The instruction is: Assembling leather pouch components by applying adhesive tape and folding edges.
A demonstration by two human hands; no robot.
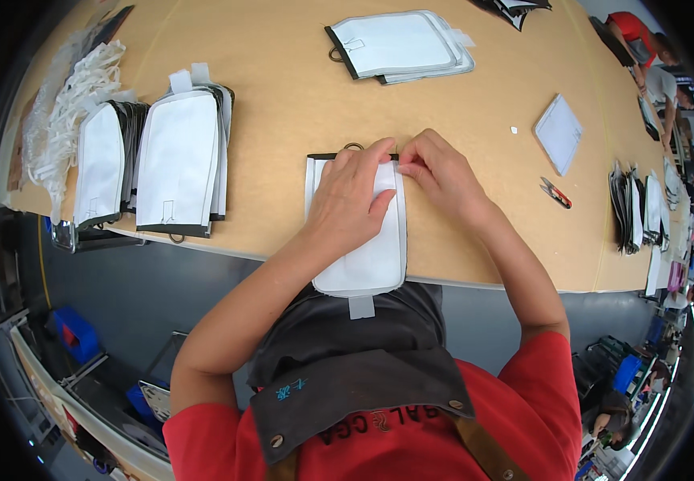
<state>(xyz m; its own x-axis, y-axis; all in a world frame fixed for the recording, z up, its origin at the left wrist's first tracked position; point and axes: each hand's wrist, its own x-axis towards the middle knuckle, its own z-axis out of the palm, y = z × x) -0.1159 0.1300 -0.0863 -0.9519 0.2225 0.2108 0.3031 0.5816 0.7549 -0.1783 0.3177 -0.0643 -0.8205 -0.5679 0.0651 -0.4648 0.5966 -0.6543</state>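
Observation:
A white fabric pouch piece (pixel 367 260) with a grey border and a black top edge lies on the tan table (pixel 283 120) right in front of me, its lower end and tab hanging over the table's near edge. My left hand (pixel 353 196) rests flat on its upper half, fingers pressing near the top edge. My right hand (pixel 443 176) pinches the pouch's upper right corner with its fingertips. A small metal ring (pixel 353 146) sticks out above the black edge.
Two stacks of the same white pieces (pixel 180 160) (pixel 100 164) stand at the left, beside a heap of white cords (pixel 74 96). Another stack (pixel 399 44) lies at the back. Red-handled snips (pixel 555 192) and a single white piece (pixel 559 132) lie to the right; other people work far right.

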